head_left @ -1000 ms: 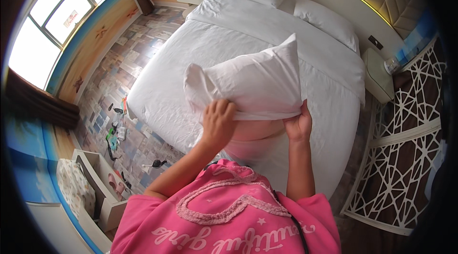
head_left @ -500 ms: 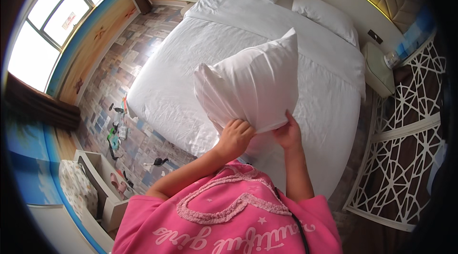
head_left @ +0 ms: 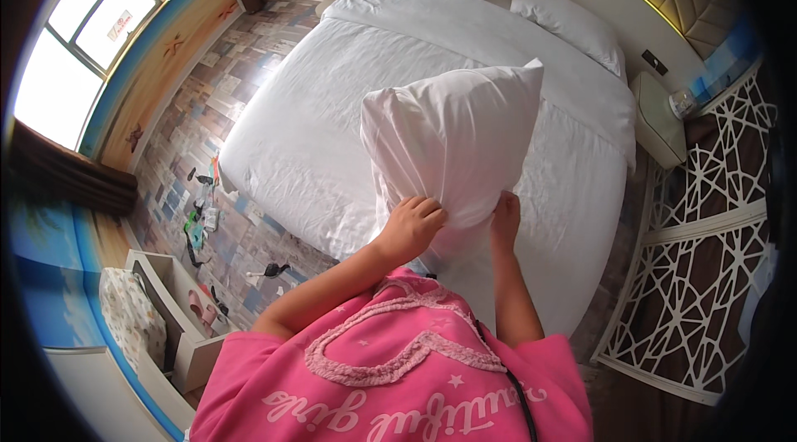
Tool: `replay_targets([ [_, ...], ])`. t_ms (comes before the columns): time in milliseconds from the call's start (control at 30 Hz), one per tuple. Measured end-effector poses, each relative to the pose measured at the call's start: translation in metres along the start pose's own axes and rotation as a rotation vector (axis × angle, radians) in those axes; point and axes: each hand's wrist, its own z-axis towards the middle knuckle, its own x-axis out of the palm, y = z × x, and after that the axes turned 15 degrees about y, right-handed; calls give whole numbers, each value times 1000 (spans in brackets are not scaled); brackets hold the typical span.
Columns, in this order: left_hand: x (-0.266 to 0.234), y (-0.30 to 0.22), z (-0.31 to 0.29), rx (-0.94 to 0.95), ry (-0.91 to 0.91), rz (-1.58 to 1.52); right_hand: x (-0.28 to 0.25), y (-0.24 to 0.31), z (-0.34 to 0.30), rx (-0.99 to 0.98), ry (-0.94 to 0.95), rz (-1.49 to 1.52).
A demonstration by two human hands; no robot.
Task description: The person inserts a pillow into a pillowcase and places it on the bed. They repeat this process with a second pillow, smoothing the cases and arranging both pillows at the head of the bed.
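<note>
Upright in front of me, over the near part of the bed, I hold a white pillow [head_left: 452, 131] by its lower edge. My left hand [head_left: 415, 224] grips the near left of that edge, fingers curled over the cloth. Around the near right corner my right hand [head_left: 505, 216] is closed, with part of its fingers hidden by the fabric. The pillow's top corners stick up, and its cover falls in creases toward my hands. Beneath and behind it spreads the bed [head_left: 307, 126] with a smooth white cover.
More white pillows [head_left: 569, 25] lie at the head of the bed. Bedside cabinets [head_left: 658, 120] flank it. Small items [head_left: 199, 222] litter the floor at the left, near an open box-like unit [head_left: 187, 309]. A white lattice screen [head_left: 689, 301] stands at the right.
The pillow has shifted a little to the right and its top has changed tilt. My right hand has turned slightly at its corner; both hands keep hold.
</note>
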Motion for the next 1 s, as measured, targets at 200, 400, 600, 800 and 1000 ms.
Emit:
replay_targets([
  [200, -12, 13, 1, -34, -30, -80, 32, 71, -34, -606, 516, -987],
  [400, -13, 11, 0, -13, -40, -65, 62, 75, -27, -571, 464, -1059],
  [600, -3, 27, 12, -125, -27, -196, 62, 116, -24, -337, 934, -1115],
  [800, -6, 33, 15, -432, 560, -163, 36, 159, -15, -364, 1029, -980],
  [1000, -27, 15, -9, -450, 710, -270, -10, 147, 23, -278, 1011, -1103],
])
